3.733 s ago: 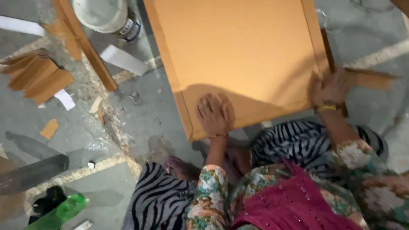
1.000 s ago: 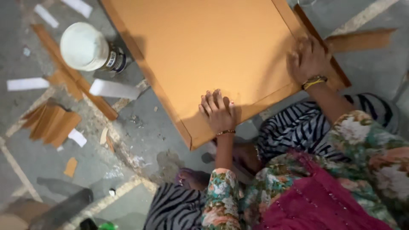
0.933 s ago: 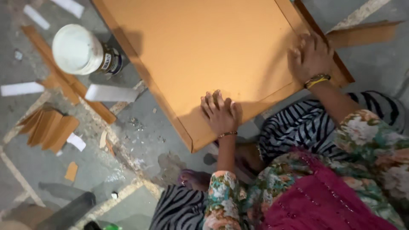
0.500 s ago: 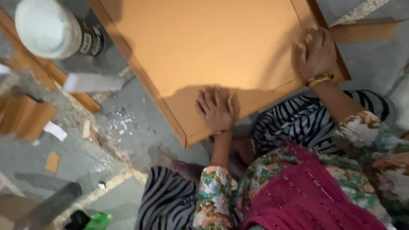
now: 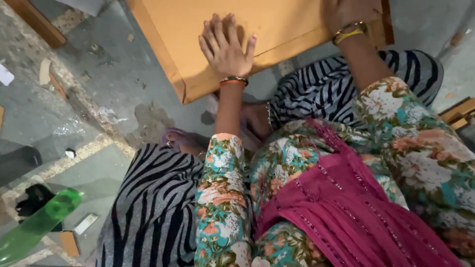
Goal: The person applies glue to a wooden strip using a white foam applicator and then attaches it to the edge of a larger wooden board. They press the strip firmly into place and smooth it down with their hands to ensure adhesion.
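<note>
A large flat orange-brown board [image 5: 287, 24] lies on the grey floor in front of me. My left hand [image 5: 225, 47] rests palm down on the board near its front corner, fingers spread, with a thin bangle at the wrist. My right hand [image 5: 346, 12] presses flat on the board by its right edge and is partly cut off by the top of the frame; a yellow bangle sits on that wrist. Neither hand holds anything. My knees in zebra-striped trousers and a floral top with a pink scarf fill the lower part of the view.
A green plastic bottle [image 5: 37, 225] lies at the bottom left beside a black object [image 5: 32, 200]. Wood scraps and small offcuts [image 5: 47, 74] litter the floor at the left. A wooden strip [image 5: 34, 20] sits at the top left, more timber [image 5: 460, 111] at the right edge.
The view has tilted down towards my lap, so the white tin and most of the board have left the frame. Both hands stay flat on the board.
</note>
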